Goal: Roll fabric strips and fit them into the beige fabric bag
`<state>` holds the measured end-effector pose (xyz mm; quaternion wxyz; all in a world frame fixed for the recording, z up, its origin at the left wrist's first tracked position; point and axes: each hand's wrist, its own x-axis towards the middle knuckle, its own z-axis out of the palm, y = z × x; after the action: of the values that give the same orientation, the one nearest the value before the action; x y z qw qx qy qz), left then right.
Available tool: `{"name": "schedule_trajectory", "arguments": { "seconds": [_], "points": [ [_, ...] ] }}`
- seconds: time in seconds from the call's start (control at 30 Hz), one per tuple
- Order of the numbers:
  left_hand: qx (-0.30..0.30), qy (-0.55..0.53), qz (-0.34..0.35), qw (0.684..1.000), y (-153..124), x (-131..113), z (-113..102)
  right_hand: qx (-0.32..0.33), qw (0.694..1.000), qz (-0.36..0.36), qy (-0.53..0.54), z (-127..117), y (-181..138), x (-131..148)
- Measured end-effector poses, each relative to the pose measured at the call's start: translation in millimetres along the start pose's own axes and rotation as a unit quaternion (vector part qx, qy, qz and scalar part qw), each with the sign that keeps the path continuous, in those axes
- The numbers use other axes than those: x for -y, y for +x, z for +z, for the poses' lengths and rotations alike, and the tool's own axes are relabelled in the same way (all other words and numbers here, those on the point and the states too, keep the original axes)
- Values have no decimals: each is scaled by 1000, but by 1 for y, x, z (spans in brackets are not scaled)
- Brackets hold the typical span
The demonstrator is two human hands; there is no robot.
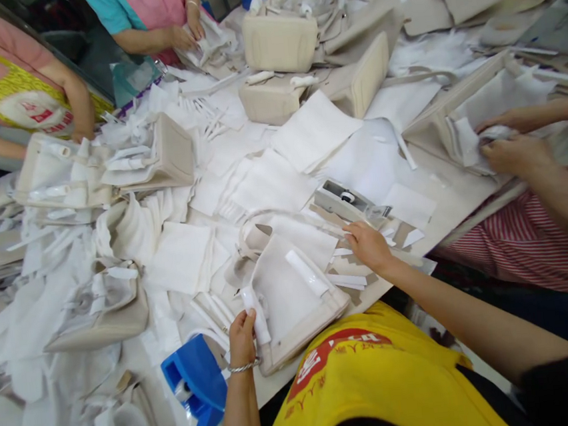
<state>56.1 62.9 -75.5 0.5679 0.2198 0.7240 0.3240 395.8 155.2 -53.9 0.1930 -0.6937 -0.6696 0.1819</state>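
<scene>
A cream handbag [295, 326] lies on the table right in front of me. A white-wrapped handle end [257, 319] stands at its left side, and my left hand [242, 337] is closed around it. My right hand [367, 245], beyond the bag's right side, pinches the end of a thin pale strap [309, 218] that arcs over the bag's far side. Another white wrapped roll [306, 272] rests on the bag's face. Just right of the bag, white paper strips [348, 280] lie close to my right forearm.
A blue tape dispenser [197, 382] stands left of my left hand. Stacked white sheets [271, 187] and a grey box [346, 200] lie beyond the bag. More cream bags [280, 42] surround the table. Co-workers' hands [513, 144] work at the right and far left.
</scene>
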Motion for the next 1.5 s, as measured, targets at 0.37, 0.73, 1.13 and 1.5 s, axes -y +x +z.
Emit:
{"name": "schedule_trajectory", "arguments": {
  "seconds": [0.37,0.73,1.13,1.5],
  "points": [
    [-16,-4,3,1000,0,4,1,81,971,58,-216,55,14,-21],
    [-26,-37,8,999,-7,-3,7,114,966,82,-218,70,55,-13],
    [-23,-66,9,997,-5,-1,6,36,992,76,-91,30,76,-16],
    [-22,-98,12,995,-5,2,6,191,901,180,345,25,66,-13]
  ]
}}
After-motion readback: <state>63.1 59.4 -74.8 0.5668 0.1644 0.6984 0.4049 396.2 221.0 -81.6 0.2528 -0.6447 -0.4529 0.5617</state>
